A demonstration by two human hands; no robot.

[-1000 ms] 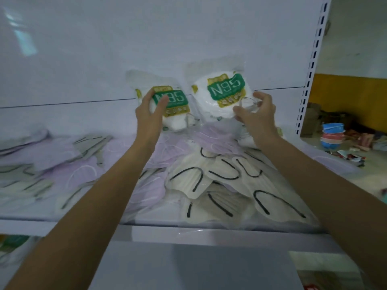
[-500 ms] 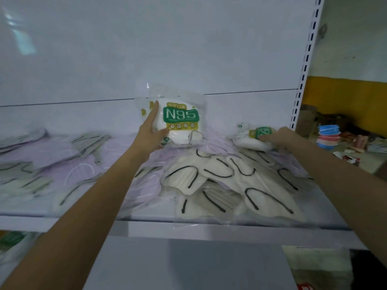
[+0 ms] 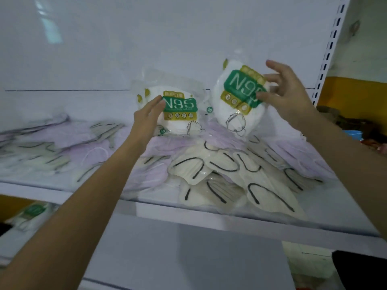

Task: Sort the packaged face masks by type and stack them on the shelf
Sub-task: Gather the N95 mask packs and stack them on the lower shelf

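Two clear packs of white masks with green N95 labels stand at the back of the white shelf (image 3: 209, 214). The left N95 pack (image 3: 180, 114) stands upright against the back panel, and my left hand (image 3: 146, 120) lies on its left side with straight fingers reaching the label. The right N95 pack (image 3: 236, 97) is tilted, its lower edge near the mask pile. My right hand (image 3: 287, 95) pinches it, thumb on the label and fingers spread behind its right edge.
Cream masks with black ear loops (image 3: 230, 176) are heaped at the shelf's front middle. Lilac masks (image 3: 83, 141) and greyish ones spread to the left. A slotted upright post (image 3: 328, 49) bounds the shelf on the right. Another N95 pack (image 3: 31, 212) lies on the lower shelf.
My right hand has lifted a second N95 pack from the shelf's right side and holds it up beside the first. My left hand now lies flat on its pack.
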